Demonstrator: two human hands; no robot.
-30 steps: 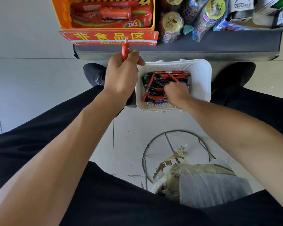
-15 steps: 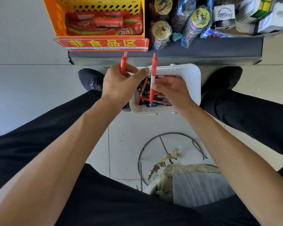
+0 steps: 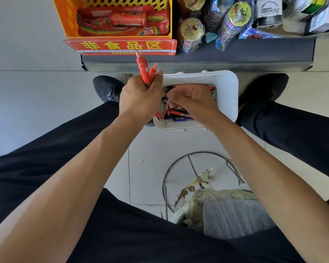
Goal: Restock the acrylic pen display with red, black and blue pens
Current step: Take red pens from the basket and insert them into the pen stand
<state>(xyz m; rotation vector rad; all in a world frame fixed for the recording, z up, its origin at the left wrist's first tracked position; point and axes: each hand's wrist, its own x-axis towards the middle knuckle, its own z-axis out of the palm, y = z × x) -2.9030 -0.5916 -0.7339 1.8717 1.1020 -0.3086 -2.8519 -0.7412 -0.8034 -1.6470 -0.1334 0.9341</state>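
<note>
Left hand (image 3: pixel 141 95) at centre frame grips two red pens (image 3: pixel 145 73) upright, likely collecting one colour. Right hand (image 3: pixel 193 100), fingers loosely curled and holding nothing I can make out, hovers over the white basket (image 3: pixel 226 95), probably sorting.

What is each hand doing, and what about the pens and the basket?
Left hand: grips two red pens, tips up.
Right hand: over the basket, fingers curled among the loose pens; grip unclear.
Basket: white, on the floor, holds mixed pens.

Bare forearms, no sleeves in view. Black trousers (image 3: pixel 46 168) cover both legs. Dark shoes: the left shoe (image 3: pixel 107 88) seems to carry a pale mark.
</note>
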